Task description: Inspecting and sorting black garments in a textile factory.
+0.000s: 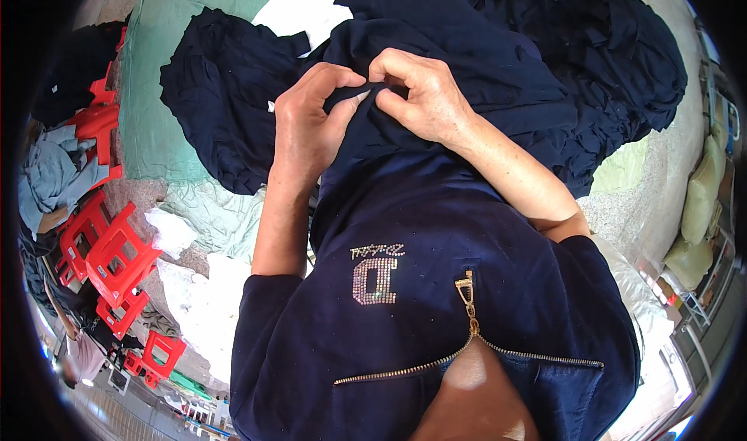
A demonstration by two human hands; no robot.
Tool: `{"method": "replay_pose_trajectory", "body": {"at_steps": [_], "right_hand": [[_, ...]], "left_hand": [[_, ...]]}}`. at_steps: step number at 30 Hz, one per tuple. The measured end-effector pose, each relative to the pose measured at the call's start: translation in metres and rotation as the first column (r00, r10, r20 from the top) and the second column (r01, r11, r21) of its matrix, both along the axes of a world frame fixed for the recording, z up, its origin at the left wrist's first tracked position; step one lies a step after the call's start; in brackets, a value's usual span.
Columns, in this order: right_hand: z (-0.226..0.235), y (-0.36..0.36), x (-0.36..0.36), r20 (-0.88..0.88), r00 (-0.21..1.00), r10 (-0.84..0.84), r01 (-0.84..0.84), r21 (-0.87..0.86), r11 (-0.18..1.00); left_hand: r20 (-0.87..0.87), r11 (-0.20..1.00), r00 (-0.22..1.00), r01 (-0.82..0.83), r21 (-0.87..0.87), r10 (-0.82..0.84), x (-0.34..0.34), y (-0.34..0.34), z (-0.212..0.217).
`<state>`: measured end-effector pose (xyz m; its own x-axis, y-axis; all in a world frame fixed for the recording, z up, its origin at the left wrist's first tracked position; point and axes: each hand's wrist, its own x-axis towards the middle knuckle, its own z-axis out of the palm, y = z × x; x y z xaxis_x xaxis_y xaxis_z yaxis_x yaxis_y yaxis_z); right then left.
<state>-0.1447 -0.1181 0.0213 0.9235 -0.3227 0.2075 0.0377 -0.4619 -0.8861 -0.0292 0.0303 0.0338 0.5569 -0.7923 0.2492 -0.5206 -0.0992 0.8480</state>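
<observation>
Dark navy fabric [459, 36] lies bunched in front of me and over my lap. My left hand [311, 118] pinches a fold of it between thumb and fingertips. Close beside, nearly touching, my right hand [420, 91] pinches the same fold from the other side. The fingertips of both hands meet at the raised cloth edge, and whatever small detail sits between them is too small to make out. A bunched part of the navy cloth [226, 91] spreads to the left of my hands, and another crumpled heap [630, 59] lies to the right.
Green sheeting [156, 130] covers the floor at the left, with white cloth [202, 301] nearer to me. Several red plastic stools [120, 258] stand farther left, some with garments on them. Stuffed pale sacks [700, 200] line the right side. A person [82, 355] is at the lower left.
</observation>
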Motion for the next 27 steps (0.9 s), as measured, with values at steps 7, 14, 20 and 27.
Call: {"method": "replay_pose_trajectory", "body": {"at_steps": [7,14,20,27], "right_hand": [[-0.012,0.002,-0.006,-0.015,0.999,-0.037,0.039,0.139,0.989],[-0.017,0.004,-0.004,-0.062,0.995,-0.084,0.099,0.305,0.947],[-0.004,0.006,-0.002,0.048,0.988,-0.147,0.145,0.049,0.988],[-0.028,-0.027,0.006,-0.168,0.968,0.187,-0.201,-0.066,0.977]], "left_hand": [[0.214,0.994,0.971,0.105,0.033,-0.11,-0.004,0.002,-0.01],[0.222,0.989,0.964,0.143,0.045,-0.149,0.003,-0.001,-0.015],[0.441,0.995,0.896,-0.006,-0.096,0.048,-0.005,-0.024,-0.017],[-0.424,0.934,0.901,-0.073,-0.349,-0.088,0.013,-0.015,-0.031]]}}
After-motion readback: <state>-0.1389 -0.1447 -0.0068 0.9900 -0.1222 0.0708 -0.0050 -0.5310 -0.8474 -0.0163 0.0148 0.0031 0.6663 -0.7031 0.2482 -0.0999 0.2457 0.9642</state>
